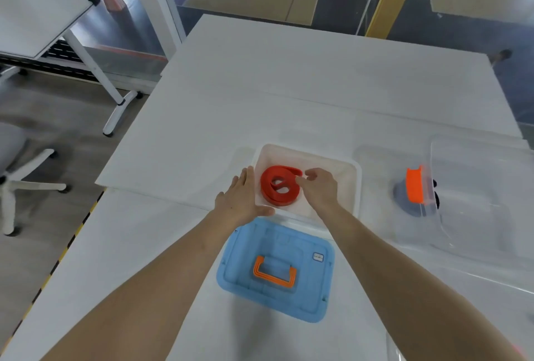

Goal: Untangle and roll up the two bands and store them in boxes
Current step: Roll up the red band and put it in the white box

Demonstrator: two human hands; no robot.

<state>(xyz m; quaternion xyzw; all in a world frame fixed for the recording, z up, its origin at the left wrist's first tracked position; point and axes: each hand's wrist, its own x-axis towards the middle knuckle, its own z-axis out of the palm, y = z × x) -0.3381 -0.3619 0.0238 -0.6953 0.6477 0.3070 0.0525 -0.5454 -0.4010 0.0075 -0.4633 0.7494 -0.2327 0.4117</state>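
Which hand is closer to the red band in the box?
Right. The right hand holds the red band at its right edge; the left hand lies flat on the white box rim, beside it.

A loosely coiled red band [278, 185] lies in the open white box [345, 174], mid-table [260, 86]. A dark roll [403, 197], perhaps the second band, sits in the clear box [476, 201] at the table's right edge.

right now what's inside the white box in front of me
A rolled red band lies inside the white box, its end pinched by the right hand. The left hand rests flat on the left rim. The floor beneath the band is hidden.
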